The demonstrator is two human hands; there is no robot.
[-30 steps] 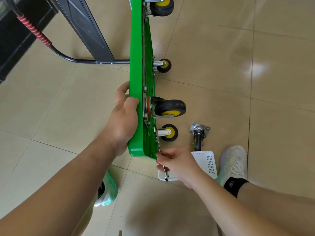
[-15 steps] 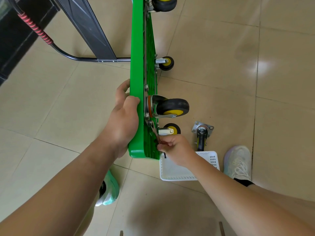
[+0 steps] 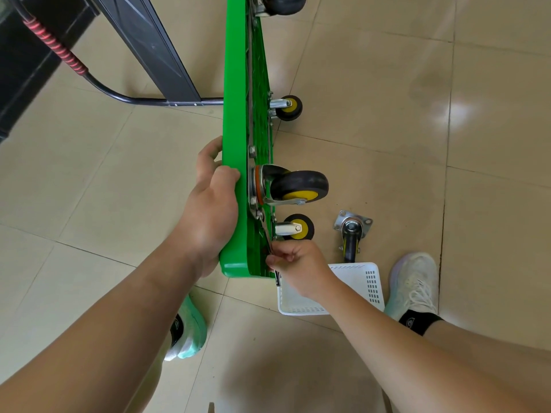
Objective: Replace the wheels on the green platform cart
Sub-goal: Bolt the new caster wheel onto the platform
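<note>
The green platform cart (image 3: 235,114) stands on its side edge, its underside facing right. My left hand (image 3: 211,204) grips its upper edge near the corner. A black and yellow caster (image 3: 298,186) is bolted to the underside beside that hand. My right hand (image 3: 298,266) holds a slim metal wrench (image 3: 266,234) whose head sits on a bolt just below the caster's plate. Two smaller yellow wheels (image 3: 298,227) (image 3: 289,107) show further down the underside, and another caster (image 3: 283,3) sits at the top of the frame.
A loose caster (image 3: 351,234) lies on the tile floor to the right. A white plastic basket (image 3: 354,284) sits on the floor under my right wrist. My shoes (image 3: 414,284) (image 3: 187,332) flank the cart. The cart's black handle (image 3: 89,79) with red grip runs left, beside a dark panel (image 3: 149,46).
My right hand has swung the wrench handle up and in toward the cart's underside, moving from over the basket to beside the small wheel. My left hand has kept its grip.
</note>
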